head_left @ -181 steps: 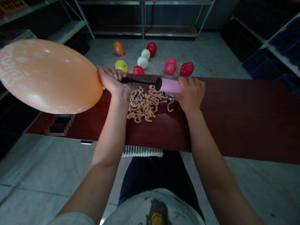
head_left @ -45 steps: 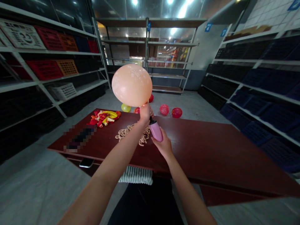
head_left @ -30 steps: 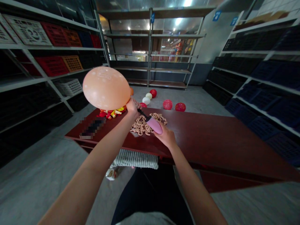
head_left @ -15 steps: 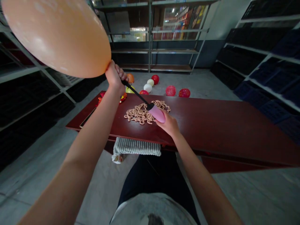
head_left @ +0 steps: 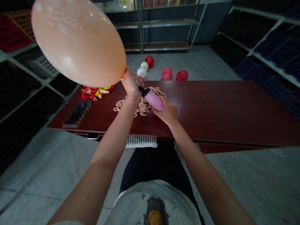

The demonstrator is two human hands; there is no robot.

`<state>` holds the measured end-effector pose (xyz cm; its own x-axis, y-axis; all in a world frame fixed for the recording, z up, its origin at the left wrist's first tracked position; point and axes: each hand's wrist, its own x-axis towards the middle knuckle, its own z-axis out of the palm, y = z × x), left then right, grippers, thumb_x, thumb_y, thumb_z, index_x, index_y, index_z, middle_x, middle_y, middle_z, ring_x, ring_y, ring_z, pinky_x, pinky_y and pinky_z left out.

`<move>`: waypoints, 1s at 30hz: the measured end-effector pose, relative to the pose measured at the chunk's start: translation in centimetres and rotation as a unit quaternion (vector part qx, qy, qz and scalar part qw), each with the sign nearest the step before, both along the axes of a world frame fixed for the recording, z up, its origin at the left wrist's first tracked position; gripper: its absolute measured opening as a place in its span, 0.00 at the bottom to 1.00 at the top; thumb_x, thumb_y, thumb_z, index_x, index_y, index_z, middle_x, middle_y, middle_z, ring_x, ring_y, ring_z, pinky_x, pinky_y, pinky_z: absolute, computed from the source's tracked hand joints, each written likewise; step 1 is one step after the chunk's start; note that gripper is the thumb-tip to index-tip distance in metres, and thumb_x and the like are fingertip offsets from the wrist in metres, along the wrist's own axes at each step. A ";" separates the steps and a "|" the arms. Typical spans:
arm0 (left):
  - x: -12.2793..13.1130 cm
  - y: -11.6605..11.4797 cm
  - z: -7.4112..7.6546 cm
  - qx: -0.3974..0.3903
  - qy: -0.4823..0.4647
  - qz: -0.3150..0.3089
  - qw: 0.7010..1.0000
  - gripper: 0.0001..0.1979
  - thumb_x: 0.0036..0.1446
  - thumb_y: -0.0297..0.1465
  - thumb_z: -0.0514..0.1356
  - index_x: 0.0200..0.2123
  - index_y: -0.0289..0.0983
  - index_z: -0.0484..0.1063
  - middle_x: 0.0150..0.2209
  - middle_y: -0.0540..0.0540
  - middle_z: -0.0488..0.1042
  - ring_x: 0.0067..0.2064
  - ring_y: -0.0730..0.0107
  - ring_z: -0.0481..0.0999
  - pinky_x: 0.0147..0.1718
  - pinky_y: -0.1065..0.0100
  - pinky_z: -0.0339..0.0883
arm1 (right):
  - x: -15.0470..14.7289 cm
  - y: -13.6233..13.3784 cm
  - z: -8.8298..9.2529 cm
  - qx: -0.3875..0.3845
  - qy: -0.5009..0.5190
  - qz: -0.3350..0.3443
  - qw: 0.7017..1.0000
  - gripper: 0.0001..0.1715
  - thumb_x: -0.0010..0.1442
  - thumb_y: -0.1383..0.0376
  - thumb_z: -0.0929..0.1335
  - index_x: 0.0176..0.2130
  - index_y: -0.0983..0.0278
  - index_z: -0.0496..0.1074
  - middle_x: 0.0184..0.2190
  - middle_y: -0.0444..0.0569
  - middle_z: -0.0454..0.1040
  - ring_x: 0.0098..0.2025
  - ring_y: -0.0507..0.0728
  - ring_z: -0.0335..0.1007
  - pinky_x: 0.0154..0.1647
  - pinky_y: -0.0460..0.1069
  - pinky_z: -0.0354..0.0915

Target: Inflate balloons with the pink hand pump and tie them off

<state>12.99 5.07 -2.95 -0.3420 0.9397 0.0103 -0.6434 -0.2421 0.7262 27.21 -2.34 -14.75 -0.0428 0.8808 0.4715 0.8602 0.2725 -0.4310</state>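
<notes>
One peach balloon [head_left: 77,40] in the upper left, neck pinched by the left hand [head_left: 130,83] at centre, one pink pump [head_left: 153,99] clasped in the right hand [head_left: 167,113] above one heap of limp balloons [head_left: 142,110], five inflated balloons [head_left: 167,74] on the floor beyond.

The dark red table [head_left: 234,109] in front of me carries a loose pile of limp peach balloons [head_left: 118,107] near its middle and a heap of red and yellow ones [head_left: 96,92] at its far left corner. A phone [head_left: 93,136] and a white ribbed cloth [head_left: 141,141] show just under the near edge. Beyond the far edge, on the grey floor, lie a red balloon [head_left: 149,61], two white ones [head_left: 144,65] and two speckled red ones [head_left: 167,74]. Metal shelving [head_left: 164,22] stands behind them.
</notes>
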 end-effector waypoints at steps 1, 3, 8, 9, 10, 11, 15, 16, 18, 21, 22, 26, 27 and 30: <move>0.3 -0.1 -0.6 0.003 -0.006 -0.004 1.000 0.23 0.71 0.35 0.48 0.23 0.39 0.45 0.17 0.56 0.41 0.15 0.79 0.44 0.18 0.70 0.42 | 0.0 0.0 0.0 0.001 -0.004 -0.002 1.000 0.33 0.59 0.52 0.69 0.60 0.61 0.65 0.51 0.54 0.77 0.46 0.65 0.76 0.43 0.57 0.71; 0.4 -0.3 -1.3 0.002 -0.014 -0.006 1.000 0.23 0.72 0.35 0.47 0.23 0.39 0.44 0.17 0.55 0.41 0.15 0.78 0.44 0.18 0.70 0.42 | 0.0 0.0 0.0 0.000 -0.017 -0.005 1.000 0.33 0.59 0.53 0.69 0.60 0.61 0.64 0.51 0.54 0.76 0.47 0.65 0.76 0.43 0.57 0.71; -0.8 -0.5 -1.8 -0.043 0.003 0.017 0.999 0.21 0.72 0.34 0.45 0.24 0.39 0.45 0.17 0.55 0.42 0.17 0.77 0.45 0.20 0.69 0.45 | -0.1 -0.1 0.1 0.007 -0.037 0.003 0.999 0.32 0.59 0.54 0.69 0.60 0.60 0.65 0.52 0.53 0.76 0.47 0.65 0.76 0.43 0.56 0.70; -1.1 -0.5 -1.8 -0.050 0.007 0.020 0.999 0.21 0.72 0.34 0.45 0.24 0.39 0.45 0.17 0.55 0.42 0.17 0.77 0.45 0.20 0.69 0.46 | -0.2 -0.1 0.1 0.011 -0.040 0.009 0.999 0.32 0.59 0.55 0.69 0.60 0.60 0.65 0.52 0.53 0.76 0.48 0.64 0.75 0.44 0.55 0.70; -1.3 -0.6 -1.9 -0.053 0.009 0.020 0.998 0.22 0.72 0.34 0.45 0.24 0.40 0.45 0.17 0.55 0.42 0.18 0.77 0.45 0.21 0.69 0.46 | -0.2 -0.1 0.1 0.016 -0.043 0.015 0.999 0.31 0.59 0.55 0.70 0.60 0.60 0.66 0.52 0.53 0.76 0.48 0.64 0.75 0.44 0.55 0.70; -1.6 -0.8 -2.0 -0.053 0.006 0.020 0.998 0.22 0.72 0.34 0.45 0.23 0.40 0.45 0.17 0.55 0.42 0.18 0.77 0.45 0.21 0.69 0.46 | -0.3 -0.1 0.1 0.021 -0.046 0.021 0.999 0.31 0.59 0.56 0.70 0.60 0.60 0.66 0.52 0.52 0.77 0.47 0.64 0.76 0.44 0.54 0.70; -2.7 -1.4 -2.3 -0.047 -0.036 0.023 0.998 0.21 0.70 0.31 0.45 0.22 0.39 0.45 0.16 0.55 0.42 0.16 0.77 0.45 0.19 0.70 0.46 | -0.6 -0.3 0.1 0.034 -0.062 0.042 0.997 0.31 0.59 0.57 0.70 0.60 0.59 0.66 0.53 0.50 0.77 0.48 0.63 0.76 0.45 0.54 0.70; -3.1 -1.5 -2.3 -0.049 -0.043 0.026 0.998 0.20 0.69 0.30 0.45 0.22 0.39 0.45 0.16 0.55 0.42 0.15 0.76 0.45 0.19 0.70 0.46 | -0.6 -0.3 0.1 0.035 -0.069 0.047 0.996 0.31 0.60 0.57 0.70 0.60 0.60 0.66 0.53 0.50 0.77 0.48 0.63 0.76 0.46 0.54 0.71; -3.9 -1.5 -2.5 -0.053 -0.052 0.033 0.997 0.19 0.67 0.27 0.45 0.22 0.38 0.44 0.16 0.55 0.42 0.15 0.76 0.45 0.18 0.69 0.46 | -0.7 -0.4 0.1 0.036 -0.083 0.054 0.994 0.31 0.59 0.57 0.70 0.60 0.60 0.66 0.54 0.51 0.76 0.49 0.63 0.75 0.45 0.54 0.71; -5.2 -1.6 -2.6 -0.060 -0.060 0.055 0.995 0.19 0.66 0.27 0.46 0.22 0.39 0.45 0.16 0.55 0.43 0.15 0.76 0.46 0.18 0.69 0.46 | -0.7 -0.5 0.0 0.037 -0.102 0.058 0.992 0.30 0.59 0.58 0.71 0.59 0.60 0.67 0.51 0.52 0.77 0.47 0.63 0.76 0.45 0.54 0.70; -5.8 -1.6 -2.6 -0.063 -0.063 0.062 0.994 0.19 0.67 0.26 0.46 0.22 0.39 0.45 0.16 0.56 0.43 0.15 0.76 0.46 0.19 0.69 0.46 | -0.7 -0.5 0.0 0.038 -0.108 0.058 0.992 0.30 0.58 0.59 0.71 0.59 0.61 0.67 0.51 0.52 0.77 0.47 0.63 0.76 0.45 0.53 0.70; -8.0 -2.0 -2.2 -0.079 -0.075 0.083 0.991 0.18 0.66 0.23 0.45 0.23 0.39 0.46 0.16 0.56 0.44 0.16 0.78 0.45 0.21 0.70 0.45 | -0.8 -0.6 -0.1 0.042 -0.136 0.067 0.988 0.27 0.59 0.59 0.70 0.57 0.62 0.68 0.49 0.54 0.78 0.47 0.62 0.75 0.45 0.52 0.68; -8.7 -2.0 -2.0 -0.081 -0.077 0.091 0.990 0.18 0.66 0.23 0.44 0.23 0.38 0.46 0.16 0.56 0.44 0.16 0.78 0.45 0.21 0.70 0.45 | -0.8 -0.7 0.0 0.043 -0.141 0.072 0.986 0.27 0.60 0.59 0.70 0.57 0.62 0.68 0.49 0.54 0.78 0.47 0.62 0.75 0.45 0.52 0.68; -10.6 -1.8 -1.1 -0.080 -0.077 0.121 0.986 0.18 0.67 0.24 0.44 0.23 0.39 0.44 0.16 0.57 0.43 0.16 0.78 0.45 0.21 0.70 0.44 | -0.8 -0.8 0.1 0.047 -0.139 0.086 0.985 0.27 0.60 0.60 0.69 0.58 0.63 0.68 0.49 0.54 0.78 0.47 0.62 0.75 0.46 0.53 0.68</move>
<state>2.43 3.24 -4.08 -0.5432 0.8152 -0.2010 -0.6857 -0.2926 0.6665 26.39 -3.10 -14.65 -0.3273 0.8022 0.4993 0.8787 0.4527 -0.1513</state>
